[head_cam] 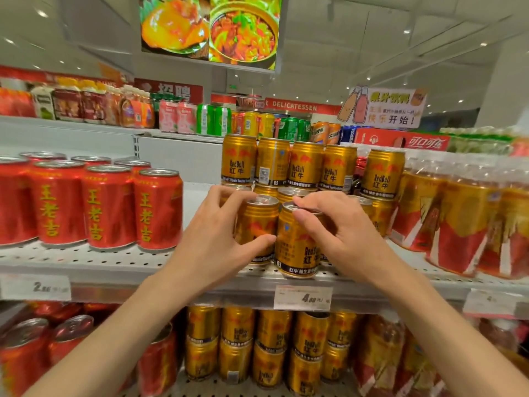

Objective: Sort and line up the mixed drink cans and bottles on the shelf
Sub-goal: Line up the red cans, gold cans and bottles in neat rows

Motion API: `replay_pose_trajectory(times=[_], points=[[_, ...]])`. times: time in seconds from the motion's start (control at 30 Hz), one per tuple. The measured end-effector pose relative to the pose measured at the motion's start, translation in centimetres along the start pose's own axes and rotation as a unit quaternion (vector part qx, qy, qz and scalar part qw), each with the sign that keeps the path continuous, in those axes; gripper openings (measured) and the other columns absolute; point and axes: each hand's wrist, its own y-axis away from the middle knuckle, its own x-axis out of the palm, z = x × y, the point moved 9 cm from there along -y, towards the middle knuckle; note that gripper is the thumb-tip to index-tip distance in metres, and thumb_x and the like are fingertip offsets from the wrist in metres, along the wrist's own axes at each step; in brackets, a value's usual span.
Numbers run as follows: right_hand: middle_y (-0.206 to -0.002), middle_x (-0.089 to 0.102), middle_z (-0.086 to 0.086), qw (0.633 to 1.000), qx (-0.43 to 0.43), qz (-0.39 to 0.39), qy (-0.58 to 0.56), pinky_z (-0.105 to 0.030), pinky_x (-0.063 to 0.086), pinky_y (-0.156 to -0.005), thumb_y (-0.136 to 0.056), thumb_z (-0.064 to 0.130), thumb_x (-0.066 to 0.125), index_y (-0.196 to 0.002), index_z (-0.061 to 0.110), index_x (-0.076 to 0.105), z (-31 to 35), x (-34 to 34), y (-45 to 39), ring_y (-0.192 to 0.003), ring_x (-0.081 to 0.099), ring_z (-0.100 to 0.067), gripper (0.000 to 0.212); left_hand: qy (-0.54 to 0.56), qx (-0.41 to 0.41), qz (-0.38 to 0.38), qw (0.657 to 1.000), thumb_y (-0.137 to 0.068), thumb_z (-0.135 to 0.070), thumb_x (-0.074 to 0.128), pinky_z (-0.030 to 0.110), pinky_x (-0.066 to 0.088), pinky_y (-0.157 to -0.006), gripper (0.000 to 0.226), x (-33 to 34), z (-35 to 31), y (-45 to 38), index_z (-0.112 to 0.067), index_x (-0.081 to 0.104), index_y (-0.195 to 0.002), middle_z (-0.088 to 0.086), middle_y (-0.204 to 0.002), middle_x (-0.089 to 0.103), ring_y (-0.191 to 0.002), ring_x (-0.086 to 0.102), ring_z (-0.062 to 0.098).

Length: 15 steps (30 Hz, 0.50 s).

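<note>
I see two gold cans, one (259, 224) in my left hand (217, 239), one (297, 247) under my right hand (340, 227), both grips closed, at the front edge of the perforated shelf (86, 262). Red cans (108, 207) stand left, a bright ceiling (372, 38) above.

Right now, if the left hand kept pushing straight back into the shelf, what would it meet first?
The gold can the left hand already grips; behind that, likely the second-row gold cans, though depth is unclear.

Perforated shelf (86, 263); red cans (110, 206), gold cans (297, 242)
</note>
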Motion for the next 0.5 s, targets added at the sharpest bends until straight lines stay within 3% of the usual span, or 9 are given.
replay_pose_trajectory(times=[0.17, 0.37, 0.5], points=[[-0.120, 0.064, 0.020, 1.000, 0.007, -0.013, -0.004, -0.040, 0.039, -0.107, -0.096, 0.064, 0.037, -0.123, 0.031, 0.067, -0.4, 0.3, 0.1, -0.120, 0.052, 0.000, 0.053, 0.020, -0.016, -0.005, 1.000, -0.077, -0.054, 0.076, 0.010, 0.048, -0.073, 0.061, -0.9, 0.2, 0.3, -0.036, 0.055, -0.132, -0.013, -0.120, 0.047, -0.101, 0.054, -0.002], [-0.122, 0.063, 0.019, 1.000, 0.019, -0.002, -0.006, -0.037, 0.035, -0.109, -0.094, 0.066, 0.035, -0.124, 0.032, 0.066, -0.4, 0.2, 0.1, -0.121, 0.048, 0.001, 0.055, 0.028, -0.027, -0.019, 0.999, -0.075, -0.051, 0.077, 0.019, 0.052, -0.084, 0.057, -2.9, 1.4, 1.3, -0.039, 0.057, -0.127, -0.015, -0.121, 0.050, -0.110, 0.056, 0.001], [-0.128, 0.062, 0.015, 1.000, 0.019, 0.020, 0.000, -0.043, 0.035, -0.111, -0.088, 0.075, 0.037, -0.128, 0.032, 0.062, -0.1, 0.2, 0.2, -0.124, 0.049, -0.003, 0.064, 0.026, -0.039, -0.004, 0.999, -0.078, -0.054, 0.073, 0.024, 0.053, -0.094, 0.062, -2.7, 1.6, 1.9, -0.046, 0.046, -0.134, -0.014, -0.126, 0.049, -0.115, 0.053, 0.001]])
